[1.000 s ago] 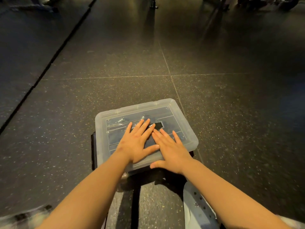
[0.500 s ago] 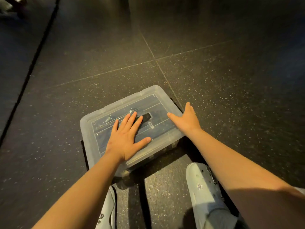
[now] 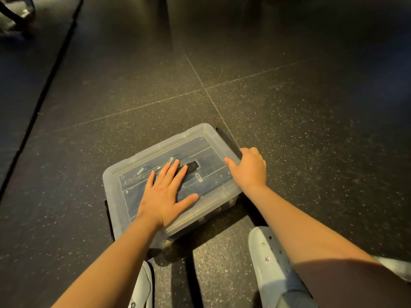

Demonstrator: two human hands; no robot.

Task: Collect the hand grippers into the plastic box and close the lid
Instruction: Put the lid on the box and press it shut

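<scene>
Mid-frame, the right hand has moved off the clear plastic box lid to curl round its black side clip, left hand pressing flat, so locking comes next.

- One plastic box, with one clear lid.
- Two bare hands: left hand, right hand.
- Two black latches: left latch, right latch.
- Two pale shoes: left shoe, right shoe.
- Hand grippers dim under the lid: not countable.
</scene>
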